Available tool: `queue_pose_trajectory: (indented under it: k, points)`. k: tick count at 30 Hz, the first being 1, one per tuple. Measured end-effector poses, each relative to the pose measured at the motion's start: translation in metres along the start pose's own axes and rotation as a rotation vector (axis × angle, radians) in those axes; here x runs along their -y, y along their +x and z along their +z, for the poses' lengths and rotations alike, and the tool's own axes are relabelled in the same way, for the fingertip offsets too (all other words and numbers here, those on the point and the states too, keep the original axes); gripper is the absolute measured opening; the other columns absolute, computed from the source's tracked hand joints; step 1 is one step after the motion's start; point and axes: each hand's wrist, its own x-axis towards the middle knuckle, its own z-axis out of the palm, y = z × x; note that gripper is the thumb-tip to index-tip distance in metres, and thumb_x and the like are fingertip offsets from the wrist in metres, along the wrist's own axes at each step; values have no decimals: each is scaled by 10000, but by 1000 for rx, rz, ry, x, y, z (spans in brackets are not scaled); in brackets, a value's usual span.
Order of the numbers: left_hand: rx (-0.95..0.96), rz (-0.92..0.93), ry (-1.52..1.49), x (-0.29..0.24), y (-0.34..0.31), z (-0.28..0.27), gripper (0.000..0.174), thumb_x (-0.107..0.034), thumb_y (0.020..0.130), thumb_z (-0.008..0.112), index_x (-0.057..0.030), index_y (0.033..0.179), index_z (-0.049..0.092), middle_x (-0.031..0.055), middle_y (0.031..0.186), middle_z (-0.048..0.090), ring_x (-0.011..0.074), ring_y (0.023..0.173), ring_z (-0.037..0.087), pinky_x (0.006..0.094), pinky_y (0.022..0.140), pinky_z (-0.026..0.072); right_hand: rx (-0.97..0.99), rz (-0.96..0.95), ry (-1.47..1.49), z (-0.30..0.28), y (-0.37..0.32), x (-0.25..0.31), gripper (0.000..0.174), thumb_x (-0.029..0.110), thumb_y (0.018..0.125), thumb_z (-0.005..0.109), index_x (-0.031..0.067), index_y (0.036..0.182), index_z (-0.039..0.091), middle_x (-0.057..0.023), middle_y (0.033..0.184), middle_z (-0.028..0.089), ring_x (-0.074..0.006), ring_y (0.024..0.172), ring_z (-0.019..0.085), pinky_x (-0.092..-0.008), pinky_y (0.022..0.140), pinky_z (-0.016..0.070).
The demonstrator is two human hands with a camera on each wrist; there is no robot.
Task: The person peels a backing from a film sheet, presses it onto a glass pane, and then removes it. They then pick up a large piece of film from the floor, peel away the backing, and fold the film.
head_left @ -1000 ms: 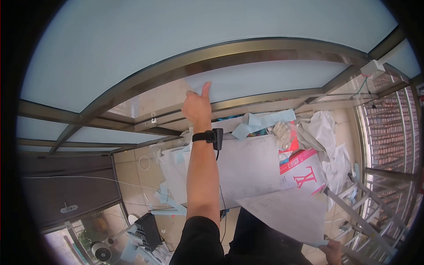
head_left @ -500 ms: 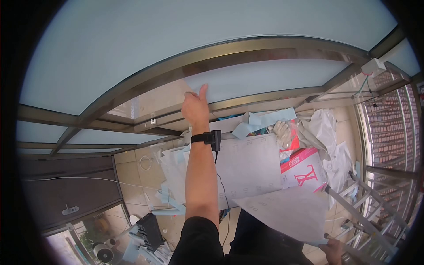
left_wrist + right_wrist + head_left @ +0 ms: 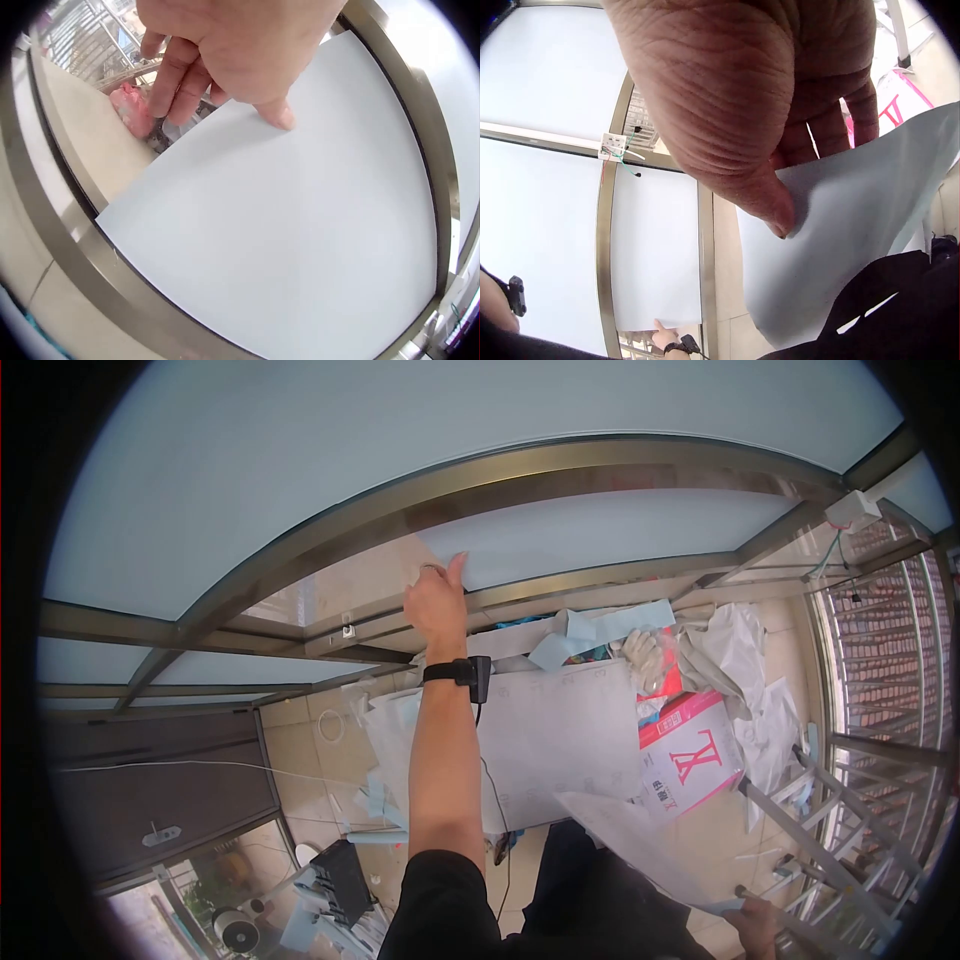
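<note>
My left hand (image 3: 436,605) reaches to a low glass pane in a metal frame, where a white frosted film (image 3: 300,225) covers one side up to a slanted edge. In the left wrist view its thumb (image 3: 277,116) presses on the film near that edge, while the other fingers hang loosely bent over the uncovered glass (image 3: 365,580). Low at my right, my right hand (image 3: 742,105) pinches a pale sheet (image 3: 825,217), thumb on the near face and fingers behind. The sheet droops in front of my dark trousers, its printed marks hard to read here.
A large white sheet with printed numbers (image 3: 545,740) lies on the floor below, beside a pink and white box (image 3: 690,760), work gloves (image 3: 645,660) and crumpled wrapping. A metal ladder (image 3: 830,840) stands at right. A black cable (image 3: 490,780) hangs from my left wrist camera.
My left hand has shifted slightly left and down in view, its thumb still at the film. The sheet in my right hand has swung to the right and narrowed, uncovering more of the box.
</note>
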Motion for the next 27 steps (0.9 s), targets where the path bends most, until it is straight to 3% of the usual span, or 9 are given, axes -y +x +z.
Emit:
queue_pose_trajectory:
  k: [2, 8, 10, 11, 12, 13, 17, 20, 27]
  points:
    - [-107, 100, -31, 7, 1, 4, 523, -584, 840, 693, -74, 724, 665, 118, 651, 674, 369, 634, 644, 448, 654, 515, -5, 13, -7, 0, 1, -1, 361, 9, 828, 707, 75, 627, 414, 42, 638, 305, -95, 639, 298, -317, 798, 388]
    - [-45, 142, -87, 4, 1, -10, 538, -595, 847, 674, -73, 718, 663, 141, 620, 657, 377, 618, 640, 442, 652, 513, 2, -9, -4, 0, 2, -3, 390, 21, 832, 712, 68, 610, 395, 36, 618, 298, -98, 617, 290, -334, 835, 401]
    - [6, 77, -25, -6, 3, -18, 549, -597, 868, 650, -66, 733, 674, 160, 666, 672, 384, 665, 660, 456, 654, 522, 17, -29, -65, -3, 2, -5, 254, 55, 853, 703, 36, 665, 532, 52, 627, 395, -79, 630, 343, -307, 747, 406]
    - [58, 11, 37, -8, 4, -19, 562, -599, 889, 626, -58, 748, 685, 178, 712, 688, 391, 713, 681, 470, 656, 530, 16, -30, -65, -4, 3, -10, 254, 55, 853, 703, 36, 665, 532, 52, 627, 395, -79, 630, 343, -307, 747, 406]
    - [58, 11, 35, -8, 4, -15, 562, -599, 889, 626, -58, 748, 685, 178, 712, 688, 391, 713, 681, 470, 656, 530, -10, -48, -97, -3, 4, -17, 91, 64, 782, 716, 11, 758, 645, -11, 687, 531, -118, 679, 483, -304, 706, 434]
    - [-8, 37, 59, -6, 4, -10, 554, -599, 873, 644, -68, 720, 670, 165, 659, 670, 380, 656, 662, 452, 650, 522, -37, -65, -129, -4, 5, -24, 169, 74, 711, 728, -14, 851, 759, -73, 747, 667, -157, 727, 623, -302, 664, 462]
    - [-136, 190, 86, 10, 4, 3, 542, -586, 865, 660, -79, 673, 656, 153, 608, 653, 364, 596, 642, 432, 634, 513, -32, -136, -60, -7, 7, -39, 176, 49, 736, 720, -6, 896, 770, -55, 759, 682, -137, 715, 615, -291, 659, 463]
    - [-148, 260, 21, 13, 7, 0, 520, -537, 901, 643, -73, 665, 661, 160, 601, 644, 366, 592, 639, 430, 628, 509, -38, -62, -51, -7, 6, -45, 164, 43, 743, 717, 2, 892, 773, -32, 747, 688, -113, 712, 618, -278, 663, 471]
    - [-97, 223, 61, 9, 8, -7, 483, -480, 908, 659, -62, 665, 657, 172, 591, 629, 374, 578, 635, 419, 595, 504, -36, -12, -68, -4, 6, -46, 156, 54, 760, 724, 4, 899, 773, -24, 750, 699, -95, 730, 626, -260, 688, 490]
